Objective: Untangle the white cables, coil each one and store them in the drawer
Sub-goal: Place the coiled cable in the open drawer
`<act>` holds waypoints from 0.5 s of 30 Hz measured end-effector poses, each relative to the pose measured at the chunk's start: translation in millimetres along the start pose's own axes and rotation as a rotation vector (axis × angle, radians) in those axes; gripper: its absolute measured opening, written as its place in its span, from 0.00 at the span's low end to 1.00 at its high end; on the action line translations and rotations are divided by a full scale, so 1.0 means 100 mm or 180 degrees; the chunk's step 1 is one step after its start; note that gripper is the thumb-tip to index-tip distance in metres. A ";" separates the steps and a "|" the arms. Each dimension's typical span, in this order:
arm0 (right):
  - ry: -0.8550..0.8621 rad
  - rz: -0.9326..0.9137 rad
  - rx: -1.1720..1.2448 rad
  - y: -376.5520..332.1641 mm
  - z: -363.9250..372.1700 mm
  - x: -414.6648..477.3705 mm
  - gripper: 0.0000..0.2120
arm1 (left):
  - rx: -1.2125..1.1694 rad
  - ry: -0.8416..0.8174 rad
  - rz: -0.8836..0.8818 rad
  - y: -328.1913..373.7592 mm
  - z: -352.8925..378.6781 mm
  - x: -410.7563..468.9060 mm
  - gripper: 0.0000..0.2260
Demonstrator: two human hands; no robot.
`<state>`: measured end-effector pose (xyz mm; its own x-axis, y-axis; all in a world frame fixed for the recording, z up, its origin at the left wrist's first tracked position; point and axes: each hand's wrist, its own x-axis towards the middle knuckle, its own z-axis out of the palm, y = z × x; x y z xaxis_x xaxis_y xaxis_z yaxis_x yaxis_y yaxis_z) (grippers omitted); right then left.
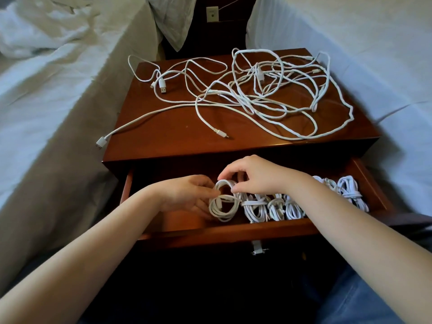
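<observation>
A tangle of white cables (264,90) lies spread over the brown nightstand top (177,127). Below it the drawer (210,232) stands pulled out, with a row of several coiled white cables (275,208) inside, running to the right end. Both hands hold one coiled cable (223,205) at the left end of that row, inside the drawer. My left hand (187,195) grips the coil from the left side. My right hand (254,176) pinches its top loops from above.
White bedding (46,90) lies to the left and another white bed (362,54) to the right. One cable's USB plug (101,142) hangs off the nightstand's front left corner. A wall outlet (212,14) sits behind. My jeans-clad leg (362,300) is at lower right.
</observation>
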<state>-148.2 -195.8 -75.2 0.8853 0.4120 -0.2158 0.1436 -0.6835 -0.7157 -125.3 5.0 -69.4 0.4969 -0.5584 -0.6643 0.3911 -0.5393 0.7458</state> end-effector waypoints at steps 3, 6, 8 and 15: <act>-0.0022 0.0024 -0.0029 0.01 0.02 0.01 0.15 | 0.0391 0.0106 0.0021 0.00 0.00 0.00 0.09; -0.0009 0.0079 -0.0036 0.02 0.02 0.01 0.14 | 0.1217 0.0365 0.0218 0.01 -0.03 0.00 0.09; -0.0038 0.0090 -0.0052 0.01 0.03 0.01 0.13 | 0.1638 0.0468 0.0323 -0.01 -0.06 0.01 0.11; -0.0436 0.0100 -0.0182 -0.09 0.07 0.04 0.14 | 0.1432 -0.0059 -0.0054 -0.02 -0.04 0.03 0.12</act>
<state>-149.4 -184.2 -74.6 0.8217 0.4654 -0.3289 0.1451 -0.7290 -0.6690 -122.0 6.8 -72.6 0.4777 -0.5563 -0.6800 0.0211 -0.7665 0.6419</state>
